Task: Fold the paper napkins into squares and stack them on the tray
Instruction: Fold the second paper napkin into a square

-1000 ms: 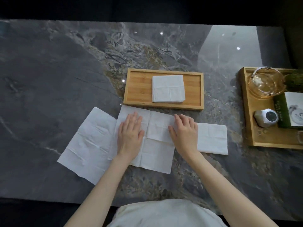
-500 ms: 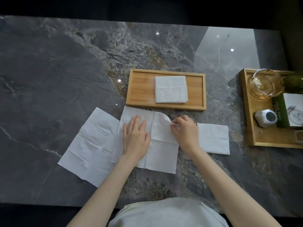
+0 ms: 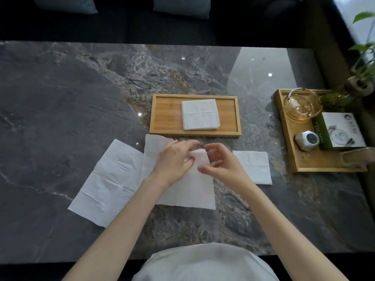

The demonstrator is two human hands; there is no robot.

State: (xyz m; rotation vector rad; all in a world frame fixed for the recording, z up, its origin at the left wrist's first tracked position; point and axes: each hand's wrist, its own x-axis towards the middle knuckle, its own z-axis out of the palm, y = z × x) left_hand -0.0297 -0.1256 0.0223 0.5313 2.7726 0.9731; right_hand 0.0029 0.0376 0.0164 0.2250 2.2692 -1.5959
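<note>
Head view: right hand [image 3: 221,165] pinches white paper napkin [image 3: 186,191] flap, nearside of rectangular bamboo tray [image 3: 194,134]; left hand [image 3: 170,161] adjacent, grip unclear.

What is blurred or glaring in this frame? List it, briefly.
Head view: motion blur smears the left hand, the right hand and the lifted napkin flap between them. Head view: pale glare washes the table at far right; tray and folded napkin are sharp.

Home lounge, marble table [image 3: 60,110], sofa cushions [image 3: 180,6], potted plant [image 3: 363,57]
</note>
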